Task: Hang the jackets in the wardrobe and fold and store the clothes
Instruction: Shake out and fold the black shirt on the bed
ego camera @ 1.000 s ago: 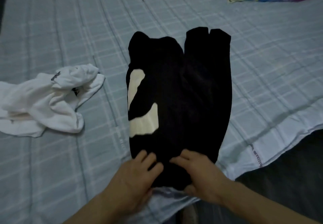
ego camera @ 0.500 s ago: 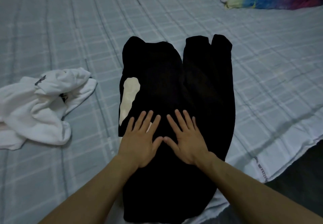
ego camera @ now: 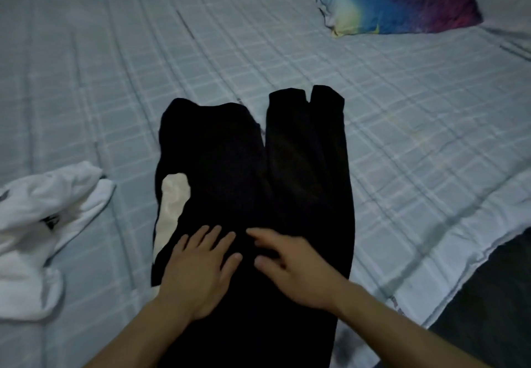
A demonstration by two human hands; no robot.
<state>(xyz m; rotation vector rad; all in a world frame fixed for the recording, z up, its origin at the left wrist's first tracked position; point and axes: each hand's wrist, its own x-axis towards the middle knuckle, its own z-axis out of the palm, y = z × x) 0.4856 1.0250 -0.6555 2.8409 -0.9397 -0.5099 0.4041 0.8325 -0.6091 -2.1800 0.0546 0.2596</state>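
Note:
A black garment (ego camera: pixel 258 172) with a cream patch on its left side lies partly folded on the bed, its two cuffed ends pointing away from me. My left hand (ego camera: pixel 198 270) rests flat on its near part, palm down, fingers spread. Beside it, my right hand (ego camera: pixel 293 267) also lies on the black cloth, fingers loosely apart and pointing left, slightly blurred. Neither hand grips the cloth. A crumpled white garment (ego camera: pixel 37 229) sits at the left edge of the view.
The bed is covered by a light blue checked sheet (ego camera: pixel 402 137). A rainbow-coloured pillow (ego camera: pixel 402 2) lies at the far right. The bed's edge runs along the lower right, with dark floor (ego camera: pixel 494 295) beyond it.
My hands went from the garment's near edge up onto its middle, pressing flat. Since then the right hand has turned leftward. The view has tilted up, showing more of the bed.

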